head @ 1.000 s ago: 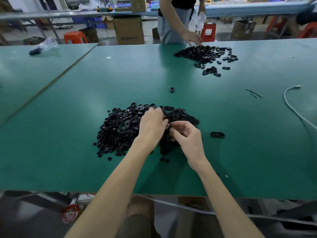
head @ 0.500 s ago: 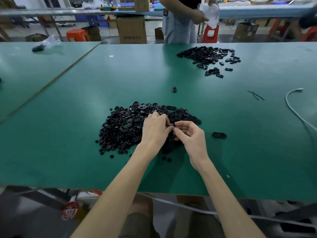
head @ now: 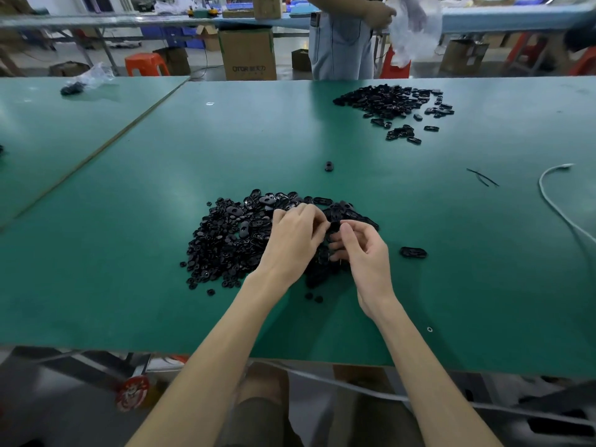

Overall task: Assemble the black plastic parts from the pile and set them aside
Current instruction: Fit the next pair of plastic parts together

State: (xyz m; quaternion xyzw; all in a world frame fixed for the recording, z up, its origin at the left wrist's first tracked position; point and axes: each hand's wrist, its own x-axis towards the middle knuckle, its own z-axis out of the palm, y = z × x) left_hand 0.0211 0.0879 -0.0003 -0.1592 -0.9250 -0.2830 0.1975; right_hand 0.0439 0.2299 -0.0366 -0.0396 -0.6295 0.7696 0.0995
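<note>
Both hands meet over the right side of the pile (head: 225,243) of black parts on the green table (head: 129,301). The left hand (head: 295,243) has its fingers curled, the tips pinching a small black part (head: 335,226). The right hand (head: 366,253) pinches the same part from the other side with thumb and bent forefinger, its other fingers curled beneath. The part is held just above the pile's right edge. One oval piece (head: 413,252) lies alone just right of the pile, a small ring (head: 328,166) lies beyond it, and two bits (head: 318,299) lie at its near edge. Well beyond the pile, to the right, lies a second heap (head: 390,103), where another person (head: 342,43) stands holding a clear bag (head: 416,30). A white cable (head: 548,201) curves far right of the pile.
</note>
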